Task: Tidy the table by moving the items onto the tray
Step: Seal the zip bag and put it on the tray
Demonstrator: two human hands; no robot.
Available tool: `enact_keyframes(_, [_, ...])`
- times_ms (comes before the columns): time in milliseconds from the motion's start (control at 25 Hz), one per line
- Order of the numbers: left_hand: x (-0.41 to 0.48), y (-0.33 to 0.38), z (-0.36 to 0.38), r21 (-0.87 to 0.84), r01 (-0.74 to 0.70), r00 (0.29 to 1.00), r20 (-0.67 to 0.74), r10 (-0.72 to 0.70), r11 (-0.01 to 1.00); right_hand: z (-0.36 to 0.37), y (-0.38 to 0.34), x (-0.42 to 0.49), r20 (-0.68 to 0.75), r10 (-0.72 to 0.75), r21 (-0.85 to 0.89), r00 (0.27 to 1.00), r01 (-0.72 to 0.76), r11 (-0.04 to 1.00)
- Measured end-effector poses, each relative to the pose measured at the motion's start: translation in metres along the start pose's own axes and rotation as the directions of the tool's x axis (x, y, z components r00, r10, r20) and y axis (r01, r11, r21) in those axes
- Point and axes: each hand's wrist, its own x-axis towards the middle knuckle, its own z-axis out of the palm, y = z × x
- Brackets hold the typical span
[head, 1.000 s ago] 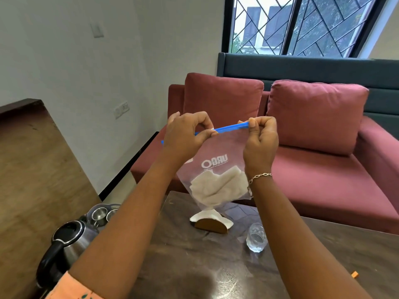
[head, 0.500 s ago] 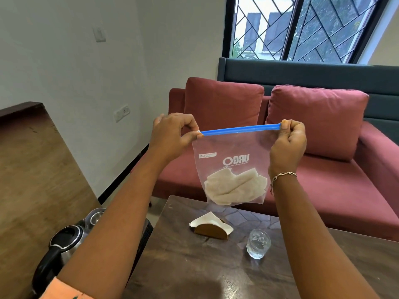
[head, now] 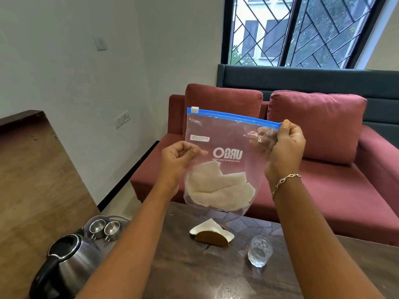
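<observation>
My right hand (head: 285, 147) pinches the top right corner of a clear zip bag (head: 226, 143) with a blue seal strip, holding it up above the dark table (head: 190, 275). The bag holds pale folded cloths at its bottom, and its white slider sits at the top left end. My left hand (head: 179, 160) is curled at the bag's left edge; I cannot tell whether it pinches the plastic. On the table stand a wooden napkin holder (head: 212, 237) with white napkins and a small clear glass (head: 260, 253). The tray (head: 89, 223) lies lower left, beside the table.
Two small steel cups (head: 104, 228) and a steel kettle (head: 67, 268) with a black handle sit on the tray. A red sofa (head: 323, 190) stands right behind the table. A wooden surface (head: 32, 180) runs along the left wall.
My left hand let go of the blue seal strip and dropped to the bag's left edge. The bag now hangs flat from my right hand, and the slider sits at the left end.
</observation>
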Motion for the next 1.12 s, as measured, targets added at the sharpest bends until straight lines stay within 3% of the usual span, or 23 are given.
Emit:
enact_keyframes(120, [0.002,0.01,0.004,-0.19,0.007,0.993,-0.114,-0.029,0.982,-0.013,0.008,-0.004,0.143,0.058,-0.116,0.988,-0.041,0.992])
enact_keyframes(240, [0.003,0.017,0.002,-0.177,0.001,0.981,-0.189,-0.035,0.984,-0.032,0.024,-0.013,0.286,0.101,-0.216,0.953,-0.039,0.976])
enact_keyframes(440, [0.0,0.019,-0.004,-0.059,-0.119,0.95,-0.295,0.097,0.991,-0.038,0.034,-0.014,0.295,-0.012,-0.211,0.955,0.077,0.974])
enact_keyframes(560, [0.0,0.016,-0.01,0.117,-0.186,0.945,-0.252,0.21,0.976,-0.037,0.034,-0.012,0.36,-0.026,-0.232,0.933,0.116,0.966])
enact_keyframes(720, [0.004,0.013,-0.026,0.222,-0.138,0.987,-0.052,0.153,0.965,-0.034,0.035,-0.012,0.437,0.011,-0.352,0.899,0.16,0.922])
enact_keyframes(960, [0.006,0.015,-0.054,0.661,-0.136,0.976,-0.037,0.213,0.738,-0.026,0.049,-0.017,0.464,-0.112,-0.655,0.878,0.426,0.625])
enact_keyframes(1040, [0.006,0.014,-0.068,0.684,-0.081,0.987,-0.044,0.152,0.725,-0.022,0.06,-0.022,0.519,-0.096,-0.663,0.849,0.471,0.583])
enact_keyframes(1120, [0.004,0.011,-0.084,0.593,-0.01,1.0,-0.017,0.025,0.805,-0.014,0.074,-0.031,0.572,-0.01,-0.653,0.82,0.463,0.599])
